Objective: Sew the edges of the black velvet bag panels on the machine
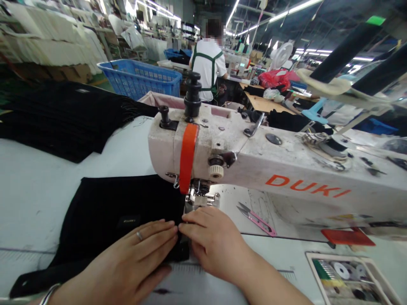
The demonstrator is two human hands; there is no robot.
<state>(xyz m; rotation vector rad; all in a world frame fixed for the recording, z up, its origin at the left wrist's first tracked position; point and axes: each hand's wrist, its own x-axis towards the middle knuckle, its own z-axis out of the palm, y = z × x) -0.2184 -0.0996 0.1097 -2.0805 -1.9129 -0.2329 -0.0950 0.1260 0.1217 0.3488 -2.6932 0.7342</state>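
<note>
A piece of black cloth (104,199) with a small label (129,220) lies on the machine bed, its right edge at the presser foot (201,200) of a sewing machine (248,148). My left hand (136,254), with a ring and a bracelet, rests flat on the cloth with its fingers stretched out. Just in front of the presser foot, my right hand (216,241) has its bent fingers closed at the cloth's right edge. Both hands' fingertips nearly meet. The needle tip is hidden.
Pink-handled thread snips (257,219) lie right of the presser foot. A tray of bobbins (346,275) sits at the lower right. Stacked black cloth (73,114) is at the left, with a blue basket (140,78) behind. Further back, a person (208,63) faces away.
</note>
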